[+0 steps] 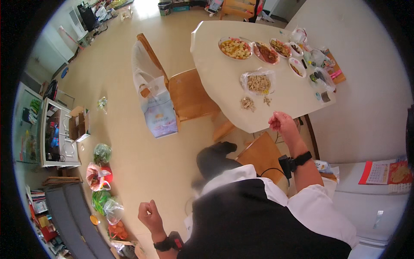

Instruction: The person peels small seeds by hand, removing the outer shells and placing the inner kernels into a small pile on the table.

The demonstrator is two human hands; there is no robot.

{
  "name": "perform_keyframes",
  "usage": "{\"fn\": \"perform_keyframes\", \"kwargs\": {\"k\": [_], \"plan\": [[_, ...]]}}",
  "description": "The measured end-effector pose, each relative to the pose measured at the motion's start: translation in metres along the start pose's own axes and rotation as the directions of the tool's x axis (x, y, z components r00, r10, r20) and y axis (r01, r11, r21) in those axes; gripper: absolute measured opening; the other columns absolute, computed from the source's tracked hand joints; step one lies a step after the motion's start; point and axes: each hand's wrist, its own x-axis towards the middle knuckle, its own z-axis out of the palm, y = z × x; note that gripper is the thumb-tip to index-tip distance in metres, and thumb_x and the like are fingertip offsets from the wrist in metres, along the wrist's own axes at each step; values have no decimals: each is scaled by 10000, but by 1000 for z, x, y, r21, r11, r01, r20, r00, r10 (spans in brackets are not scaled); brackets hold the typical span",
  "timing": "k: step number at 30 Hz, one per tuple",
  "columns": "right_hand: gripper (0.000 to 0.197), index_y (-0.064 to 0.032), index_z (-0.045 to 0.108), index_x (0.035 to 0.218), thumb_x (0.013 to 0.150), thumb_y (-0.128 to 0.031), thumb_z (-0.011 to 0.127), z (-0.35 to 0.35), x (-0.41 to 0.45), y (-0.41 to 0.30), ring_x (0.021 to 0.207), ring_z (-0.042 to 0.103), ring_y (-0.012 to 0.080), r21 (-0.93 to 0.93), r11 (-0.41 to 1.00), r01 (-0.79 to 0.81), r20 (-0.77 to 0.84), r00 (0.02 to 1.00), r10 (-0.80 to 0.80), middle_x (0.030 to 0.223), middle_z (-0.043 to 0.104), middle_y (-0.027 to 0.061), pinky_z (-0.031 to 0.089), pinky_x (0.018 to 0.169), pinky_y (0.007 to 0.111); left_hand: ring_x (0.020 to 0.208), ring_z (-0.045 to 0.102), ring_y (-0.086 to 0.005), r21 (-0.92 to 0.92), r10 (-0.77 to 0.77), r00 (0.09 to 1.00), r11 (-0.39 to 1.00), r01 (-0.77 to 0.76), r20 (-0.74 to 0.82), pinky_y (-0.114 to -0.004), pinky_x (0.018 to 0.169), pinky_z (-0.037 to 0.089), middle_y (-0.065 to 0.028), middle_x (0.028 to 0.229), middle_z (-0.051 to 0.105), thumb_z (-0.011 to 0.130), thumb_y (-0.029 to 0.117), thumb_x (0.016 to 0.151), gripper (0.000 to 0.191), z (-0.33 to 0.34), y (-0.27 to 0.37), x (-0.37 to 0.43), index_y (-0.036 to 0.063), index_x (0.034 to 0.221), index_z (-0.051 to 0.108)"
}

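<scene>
My right hand (282,123) hovers at the near edge of the table (223,94), its fingers curled together; no object shows in it, though its inner side is hidden. Just beyond it lies a tiny pile of light bits (267,101). Beside that sits a heap of what look like empty shells (247,103). Farther in, an open clear plastic bag (244,79) holds many pale seeds or nuts in the shell (258,83). My left hand (150,215) hangs over the floor at my side, loosely closed, with nothing visible in it. Both wrists wear black straps with small devices.
Several dishes of food, including an oval bowl (235,48), stand at the table's far side. A wooden chair (190,94) carries a printed bag (160,113). Bagged vegetables (102,153) line the floor on the left. A white refrigerator (365,207) stands at right.
</scene>
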Motion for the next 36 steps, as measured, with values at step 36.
{"fn": "perform_keyframes", "kwargs": {"k": [36], "plan": [[137,-48,590,895,786,-131,601,-120,312,35,785,590,336,-599,63,798,704,563,-432,825,608,135,484,699,411,633,588,-235,4,500,849,861,-508,170,-325,576,463,-104,717,593,545,-108,774,197,372,95,12,31,905,592]]}}
